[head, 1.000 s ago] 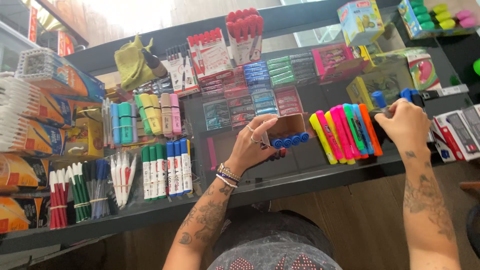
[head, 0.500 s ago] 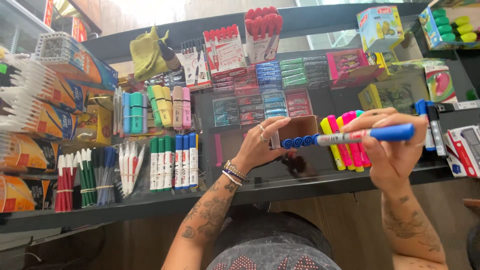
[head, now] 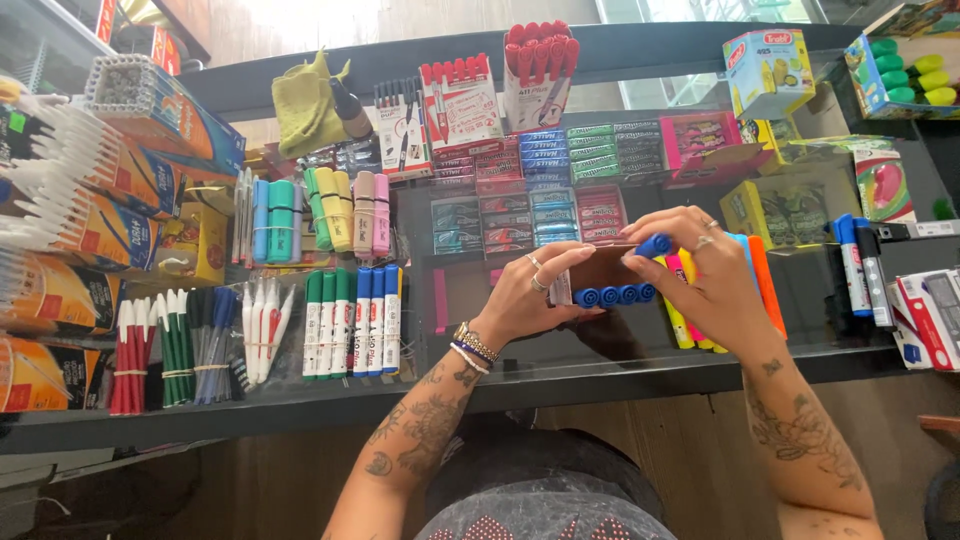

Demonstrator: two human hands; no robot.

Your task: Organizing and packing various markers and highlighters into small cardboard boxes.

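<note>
Clamped: left hand (head: 530,290) grips a small brown box (head: 600,272) from its left end, thumb under, fingers over the top. Right hand (head: 705,275) closed on a blue-capped marker (head: 652,245), pinched between thumb and fingertips just above the box's top right edge.

Head view, contents by position:

- Box: held above the glass counter (head: 620,365), near the middle of its front edge. A row of blue marker caps (head: 610,296) shows along the box's open lower side, caps touching each other.
- Highlighters (head: 760,270): yellow, pink and orange, lying on the glass just behind and under the right hand, partly hidden by it.
- Two blue markers (head: 860,268): right of the hands, near the counter's right edge, well apart from the box.
- Green, blue and red markers (head: 352,320): banded row lying left of the left hand, separated from it by a strip of bare glass.
- Bundled pens (head: 190,345): red, green, blue and white, toward the counter's left front corner.
- Pastel glue sticks or markers (head: 320,212): behind that row; kind cannot be told.
- Yellow cloth (head: 305,105): back left, on the upper shelf.
- Red marker boxes (head: 535,75): standing at the back centre.

Open room: bare glass directly below both hands up to the front edge; stock crowds the left, right and rear.
</note>
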